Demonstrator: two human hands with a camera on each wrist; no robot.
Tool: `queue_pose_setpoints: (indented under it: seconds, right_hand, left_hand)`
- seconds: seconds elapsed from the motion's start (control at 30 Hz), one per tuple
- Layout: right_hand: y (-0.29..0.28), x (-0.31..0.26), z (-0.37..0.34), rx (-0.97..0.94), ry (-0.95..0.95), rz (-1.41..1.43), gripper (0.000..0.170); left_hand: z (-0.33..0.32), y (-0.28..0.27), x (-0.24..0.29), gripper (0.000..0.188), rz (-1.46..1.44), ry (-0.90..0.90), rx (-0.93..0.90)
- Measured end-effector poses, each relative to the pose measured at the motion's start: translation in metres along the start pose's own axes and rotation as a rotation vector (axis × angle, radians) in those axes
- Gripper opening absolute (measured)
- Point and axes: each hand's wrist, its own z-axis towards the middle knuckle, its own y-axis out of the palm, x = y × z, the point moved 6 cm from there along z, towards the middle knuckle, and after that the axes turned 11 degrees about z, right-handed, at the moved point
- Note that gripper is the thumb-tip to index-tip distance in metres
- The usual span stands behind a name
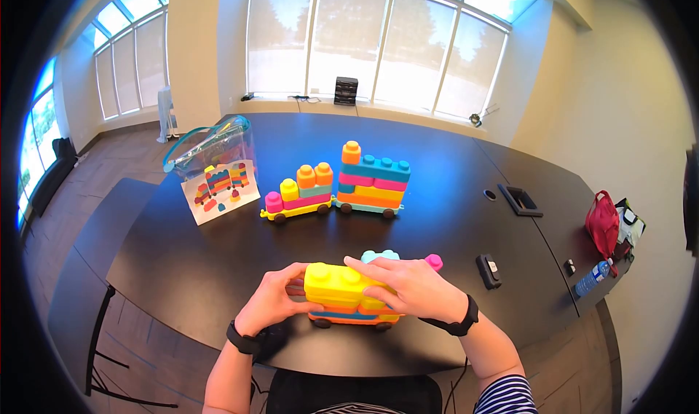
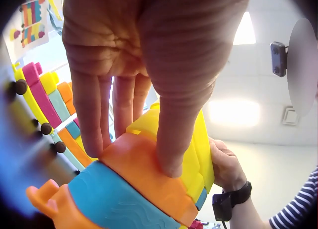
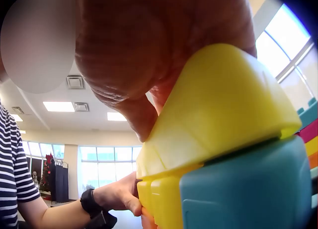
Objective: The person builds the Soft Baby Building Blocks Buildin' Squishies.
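Observation:
A wheeled block wagon stands near the table's front edge, a yellow block [image 1: 328, 281] at its top left. My left hand [image 1: 271, 301] grips its left end; in the left wrist view the thumb presses an orange block [image 2: 144, 164] above a blue block [image 2: 112, 199], fingers on the far side. My right hand [image 1: 426, 286] reaches over the top with thumb and fingers around a yellow block [image 3: 218, 110], which sits above a teal block [image 3: 243, 184] in the right wrist view. Past this hand show a light blue block [image 1: 380, 256] and a pink knob [image 1: 434, 262].
Behind stand a small stepped wagon [image 1: 298, 201] and a taller one [image 1: 373, 184], end to end. A picture card [image 1: 220, 192] leans by a clear bag [image 1: 226, 141] at the left. At the right are a black case [image 1: 489, 270] and a water bottle [image 1: 593, 277].

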Motion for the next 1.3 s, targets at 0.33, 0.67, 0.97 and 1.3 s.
queue_pose_setpoints:
  seconds: [0.33, 0.67, 0.97, 1.3]
  right_hand:
    - [0.011, -0.002, 0.002, 0.044, -0.012, -0.041, 0.058]
    - [-0.019, 0.115, 0.001, 0.225, 0.064, 0.234, 0.064]
    - [0.062, 0.195, 0.007, -0.116, 0.298, 0.132, 0.060]
    - [-0.011, 0.129, 0.008, 0.401, 0.411, 0.625, 0.054]
  left_hand:
    - [-0.007, -0.010, 0.038, 0.074, -0.098, 0.074, 0.169]
    - [-0.015, -0.039, 0.020, 0.050, -0.079, 0.101, 0.178]
    - [-0.017, -0.047, 0.015, 0.051, -0.070, 0.060, 0.189]
    - [-0.014, -0.040, 0.022, 0.051, -0.023, 0.084, 0.209]
